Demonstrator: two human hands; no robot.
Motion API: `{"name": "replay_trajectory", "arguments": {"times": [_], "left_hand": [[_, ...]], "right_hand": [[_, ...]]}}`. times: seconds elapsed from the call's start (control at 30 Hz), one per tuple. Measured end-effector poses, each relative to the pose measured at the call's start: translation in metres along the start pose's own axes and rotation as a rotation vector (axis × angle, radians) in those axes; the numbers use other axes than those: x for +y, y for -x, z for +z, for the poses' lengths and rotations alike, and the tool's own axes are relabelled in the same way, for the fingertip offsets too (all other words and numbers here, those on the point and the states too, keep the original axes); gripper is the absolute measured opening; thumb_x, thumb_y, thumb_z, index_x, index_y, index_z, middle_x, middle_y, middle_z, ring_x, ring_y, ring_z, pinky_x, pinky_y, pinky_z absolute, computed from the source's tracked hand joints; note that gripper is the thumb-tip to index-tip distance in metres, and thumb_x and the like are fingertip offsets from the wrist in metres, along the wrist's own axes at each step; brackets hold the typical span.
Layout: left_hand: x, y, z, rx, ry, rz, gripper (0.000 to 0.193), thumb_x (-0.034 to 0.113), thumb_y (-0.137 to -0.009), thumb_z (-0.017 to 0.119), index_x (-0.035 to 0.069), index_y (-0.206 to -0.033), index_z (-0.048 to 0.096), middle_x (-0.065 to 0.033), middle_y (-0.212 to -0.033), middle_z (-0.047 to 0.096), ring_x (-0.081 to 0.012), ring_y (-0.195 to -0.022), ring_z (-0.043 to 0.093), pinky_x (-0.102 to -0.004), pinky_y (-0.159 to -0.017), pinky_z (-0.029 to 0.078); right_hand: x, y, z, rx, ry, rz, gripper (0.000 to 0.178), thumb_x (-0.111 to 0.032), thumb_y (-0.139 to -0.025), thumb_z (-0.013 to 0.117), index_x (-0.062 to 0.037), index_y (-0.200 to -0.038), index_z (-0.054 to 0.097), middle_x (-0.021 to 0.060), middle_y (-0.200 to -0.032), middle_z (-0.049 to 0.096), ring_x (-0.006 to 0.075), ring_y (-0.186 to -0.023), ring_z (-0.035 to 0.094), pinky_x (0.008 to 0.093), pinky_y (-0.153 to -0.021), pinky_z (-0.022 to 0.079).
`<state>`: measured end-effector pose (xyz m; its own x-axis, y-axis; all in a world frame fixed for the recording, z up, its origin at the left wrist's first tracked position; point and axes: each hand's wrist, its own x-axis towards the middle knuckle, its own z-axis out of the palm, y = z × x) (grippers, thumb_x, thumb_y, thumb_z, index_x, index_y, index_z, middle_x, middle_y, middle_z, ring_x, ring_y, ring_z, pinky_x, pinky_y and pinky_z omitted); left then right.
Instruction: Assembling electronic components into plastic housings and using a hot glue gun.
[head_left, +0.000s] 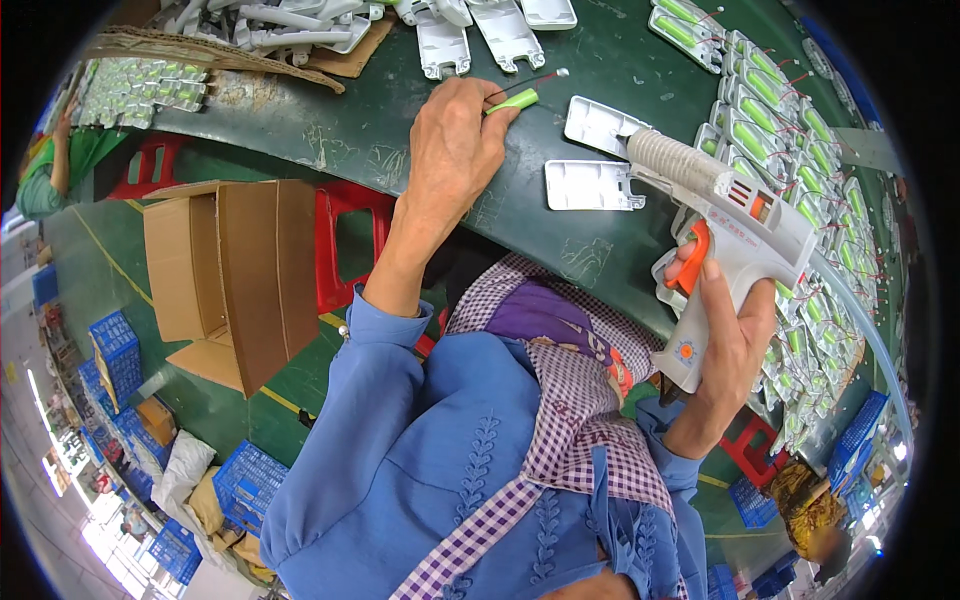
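Note:
My left hand (455, 140) is closed around a green cylindrical battery (520, 100). Thin wires run from the battery's end to a small whitish tip. In my right hand (735, 335) is a white hot glue gun (750, 225), with fingers at its orange trigger (694, 255). The gun's nozzle end points left, over the edge of a white plastic shell (594, 124) on the green table; whether it touches the shell I cannot tell. Just nearer lies a second white shell (588, 186), open side up.
Many white shells with green batteries (755, 135) cover the table's right side. More empty shells (442, 45) lie at the far edge beside a cardboard tray of white parts (290, 35). An open carton (265, 270) and a red stool (345, 235) stand left. Other people are at both sides.

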<state>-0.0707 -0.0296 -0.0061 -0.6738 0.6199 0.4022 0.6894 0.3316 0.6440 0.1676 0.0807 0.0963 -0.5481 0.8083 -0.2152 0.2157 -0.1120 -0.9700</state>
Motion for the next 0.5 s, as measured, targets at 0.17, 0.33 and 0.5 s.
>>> {"name": "replay_trajectory", "arguments": {"times": [0.17, 0.33, 0.5], "left_hand": [[0.021, -0.020, 0.003, -0.140, 0.262, 0.006, 0.020, 0.012, -0.080, 0.072, -0.002, -0.094, 0.067, -0.0112, -0.083, 0.062, -0.0194, -0.069, 0.058, -0.0304, -0.064, 0.047], [0.038, -0.037, 0.029, -0.180, 0.158, 0.253, 0.013, 0.010, -0.076, 0.070, -0.001, -0.084, 0.068, -0.0147, -0.096, 0.059, -0.0337, -0.093, 0.053, -0.0431, -0.082, 0.046], [0.033, -0.040, 0.046, -0.283, 0.012, 0.342, 0.014, 0.005, -0.071, 0.072, -0.003, -0.082, 0.069, -0.0160, -0.095, 0.057, -0.0336, -0.093, 0.052, -0.0420, -0.080, 0.049]], "right_hand": [[-0.001, 0.007, -0.001, 0.045, -0.022, 0.001, 0.037, -0.006, -0.093, 0.056, 0.0099, -0.125, 0.044, 0.0223, -0.103, 0.066, 0.0252, -0.088, 0.068, 0.0357, -0.082, 0.054], [0.000, 0.015, -0.001, 0.041, -0.150, -0.003, 0.040, -0.004, -0.093, 0.055, 0.0111, -0.128, 0.042, 0.0255, -0.108, 0.063, 0.0312, -0.095, 0.067, 0.0421, -0.088, 0.053], [-0.004, 0.021, 0.003, 0.057, -0.159, 0.000, 0.040, -0.004, -0.093, 0.055, 0.0111, -0.127, 0.042, 0.0255, -0.109, 0.063, 0.0320, -0.096, 0.066, 0.0435, -0.088, 0.053]]}}
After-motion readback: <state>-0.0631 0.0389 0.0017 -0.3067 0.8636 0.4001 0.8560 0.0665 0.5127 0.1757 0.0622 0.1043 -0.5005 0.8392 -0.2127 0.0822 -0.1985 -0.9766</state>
